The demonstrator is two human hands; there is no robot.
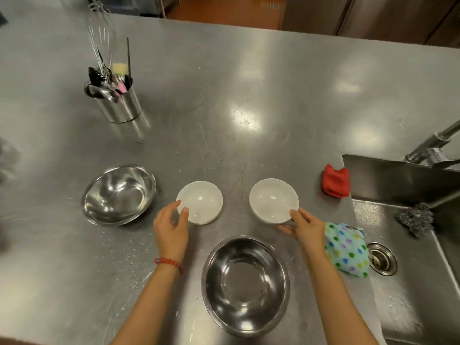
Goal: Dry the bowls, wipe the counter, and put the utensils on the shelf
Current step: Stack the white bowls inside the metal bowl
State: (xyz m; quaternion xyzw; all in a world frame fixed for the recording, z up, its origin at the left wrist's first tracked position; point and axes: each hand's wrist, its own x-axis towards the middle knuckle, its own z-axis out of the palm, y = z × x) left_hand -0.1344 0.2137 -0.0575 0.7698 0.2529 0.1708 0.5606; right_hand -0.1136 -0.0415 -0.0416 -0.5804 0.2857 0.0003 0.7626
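Two white bowls mid-frame, one per hand: left hand (171,225) pinches the left white bowl (200,201) at its near rim, right hand (305,226) pinches the right white bowl (273,200) likewise, probably to lift for drying. Dotted cloth (347,250) by sink (410,270), right; utensil holder (119,105) upper left.

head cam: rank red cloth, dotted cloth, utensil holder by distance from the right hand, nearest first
From the right hand:
1. Dotted cloth, beside the wrist, at the sink edge.
2. Red cloth, farther back by the sink corner.
3. Utensil holder, far back-left on the counter.
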